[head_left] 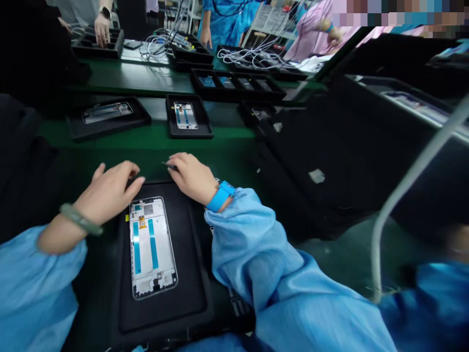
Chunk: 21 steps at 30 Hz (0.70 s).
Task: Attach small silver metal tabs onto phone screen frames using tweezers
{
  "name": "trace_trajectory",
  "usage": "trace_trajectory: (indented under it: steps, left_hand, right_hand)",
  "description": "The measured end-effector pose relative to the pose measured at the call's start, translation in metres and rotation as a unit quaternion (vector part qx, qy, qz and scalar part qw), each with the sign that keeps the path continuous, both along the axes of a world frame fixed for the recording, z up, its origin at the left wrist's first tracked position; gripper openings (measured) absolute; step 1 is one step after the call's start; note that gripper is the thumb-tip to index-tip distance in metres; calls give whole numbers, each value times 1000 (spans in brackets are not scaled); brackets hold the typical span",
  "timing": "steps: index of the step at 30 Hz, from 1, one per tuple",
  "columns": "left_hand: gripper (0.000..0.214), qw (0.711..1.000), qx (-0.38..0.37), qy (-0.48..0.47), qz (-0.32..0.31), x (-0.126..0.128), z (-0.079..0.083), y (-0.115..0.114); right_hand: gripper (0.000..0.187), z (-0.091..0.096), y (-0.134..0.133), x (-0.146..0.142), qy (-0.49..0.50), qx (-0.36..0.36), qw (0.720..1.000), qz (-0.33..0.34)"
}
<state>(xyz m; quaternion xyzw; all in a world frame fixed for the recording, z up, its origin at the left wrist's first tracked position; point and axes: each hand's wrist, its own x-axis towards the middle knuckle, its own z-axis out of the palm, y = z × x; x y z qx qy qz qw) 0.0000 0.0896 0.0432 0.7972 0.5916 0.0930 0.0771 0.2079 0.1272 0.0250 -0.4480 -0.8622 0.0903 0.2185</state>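
A white phone frame (152, 247) with two blue strips lies in a black tray (183, 288) in front of me. My left hand (108, 188) rests on the tray's far left corner, fingers curled over its edge and pressed together. My right hand (192, 176) sits at the tray's far right corner, pinching a thin dark tool (169, 166) that looks like tweezers. I wear blue sleeves, a green bracelet on the left wrist and a blue band on the right.
On the green belt (146, 139) beyond lie two more black trays with phone frames (185, 116) (107, 112). Further trays, white cables (252, 56) and other people's hands (102, 29) fill the far bench. A black machine housing (330, 166) and a grey hose (410, 186) stand on my right.
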Motion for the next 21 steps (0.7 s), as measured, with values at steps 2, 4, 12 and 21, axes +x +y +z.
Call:
trace_trajectory:
  steps: [2, 4, 12, 21]
  left_hand:
    - [35, 999, 38, 7, -6, 25, 2, 39]
    - [37, 998, 37, 17, -36, 53, -2, 79]
    - [35, 991, 30, 114, -68, 103, -21, 159]
    - [23, 978, 131, 159, -41, 58, 47, 111]
  right_hand:
    - [25, -5, 2, 4, -88, -21, 996, 13]
    - [26, -9, 4, 7, -128, -37, 990, 37]
    - [23, -8, 14, 15, -155, -35, 981, 115]
    - [27, -5, 65, 79, -91, -76, 980, -161]
